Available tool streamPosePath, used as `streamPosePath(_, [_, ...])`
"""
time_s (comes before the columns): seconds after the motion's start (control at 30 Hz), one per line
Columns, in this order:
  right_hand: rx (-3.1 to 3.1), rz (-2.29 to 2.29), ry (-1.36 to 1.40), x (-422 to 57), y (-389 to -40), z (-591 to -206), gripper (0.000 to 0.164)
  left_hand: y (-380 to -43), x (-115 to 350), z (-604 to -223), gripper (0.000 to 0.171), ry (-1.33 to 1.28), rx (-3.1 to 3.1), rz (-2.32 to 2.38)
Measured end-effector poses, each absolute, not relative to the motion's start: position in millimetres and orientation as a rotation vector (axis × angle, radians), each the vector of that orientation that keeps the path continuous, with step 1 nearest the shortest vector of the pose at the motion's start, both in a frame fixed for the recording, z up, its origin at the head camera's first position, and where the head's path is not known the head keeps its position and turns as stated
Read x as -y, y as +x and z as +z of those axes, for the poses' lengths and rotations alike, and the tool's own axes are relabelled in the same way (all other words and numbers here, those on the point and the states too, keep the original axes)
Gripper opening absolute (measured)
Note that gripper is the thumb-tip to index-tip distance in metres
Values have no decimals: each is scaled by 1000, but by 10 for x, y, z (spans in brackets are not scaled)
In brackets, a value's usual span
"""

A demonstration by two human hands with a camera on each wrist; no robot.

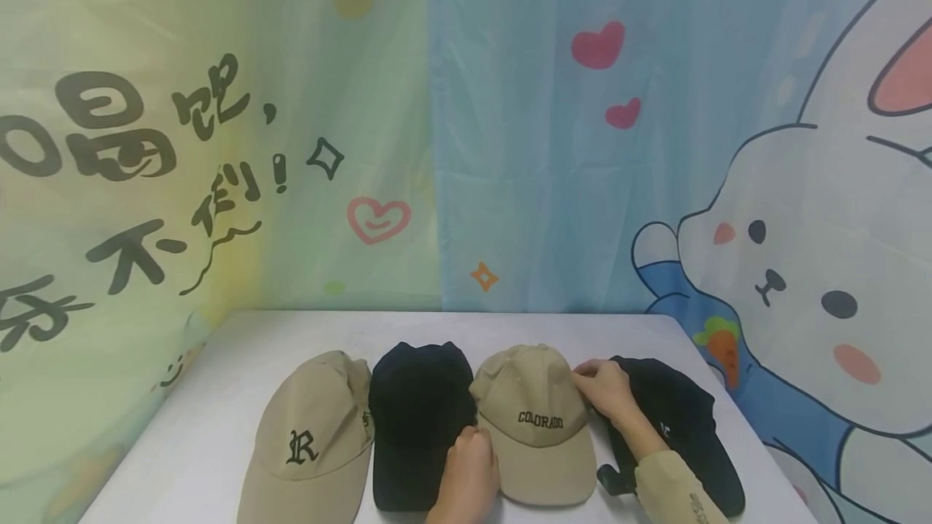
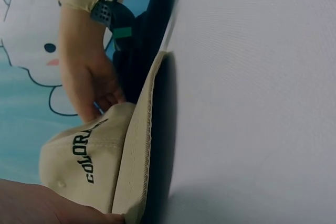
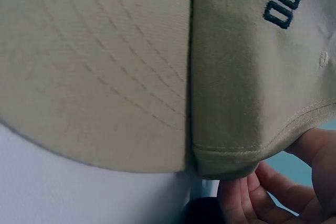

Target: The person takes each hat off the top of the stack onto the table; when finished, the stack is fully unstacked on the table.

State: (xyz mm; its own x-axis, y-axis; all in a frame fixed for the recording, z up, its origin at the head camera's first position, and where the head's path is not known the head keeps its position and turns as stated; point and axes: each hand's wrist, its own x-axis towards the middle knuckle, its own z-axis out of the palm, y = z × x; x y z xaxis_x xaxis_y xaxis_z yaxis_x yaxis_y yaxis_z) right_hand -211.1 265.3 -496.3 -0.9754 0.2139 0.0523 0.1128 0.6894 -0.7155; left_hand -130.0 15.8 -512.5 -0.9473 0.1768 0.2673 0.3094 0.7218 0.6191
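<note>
A beige baseball cap (image 1: 535, 403) lettered COLORADO lies between my two hands, brim toward me. My left hand (image 1: 469, 471), fingers curled, grips its left side where the brim meets the crown; its fingertips are largely hidden. At the cap's right side my right hand (image 1: 607, 386) pinches the crown's lower edge, thumb on one side and fingers underneath in the right wrist view. Just left of the left hand lies a black cap (image 1: 421, 419). Another black cap (image 1: 673, 419), turned sideways with its strap (image 1: 615, 479) sticking out, lies under and beside the right forearm.
A beige cap (image 1: 313, 435) with a dark letter R lies at the far left of the row. All the caps are on a white table (image 1: 291, 334). Behind it hangs a printed curtain (image 1: 510, 144) with hearts and a cartoon rabbit.
</note>
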Motion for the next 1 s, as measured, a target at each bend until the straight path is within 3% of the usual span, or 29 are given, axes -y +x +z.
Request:
streamPosePath(0.43, [2764, 1074, -216, -2648, -2118, -4975, 20, -1239, -185, -5067, 7, -371, 2800, -1020])
streamPosePath(0.77, [2774, 1084, -236, -2664, -2118, -4976, 21, -1216, -182, -5058, 23, -389, 2799, -1141])
streamPosePath(1.0, [2822, 1104, -205, -2773, -2112, -4851, 41, -1183, -188, -4967, 38, -408, 2778, -1105])
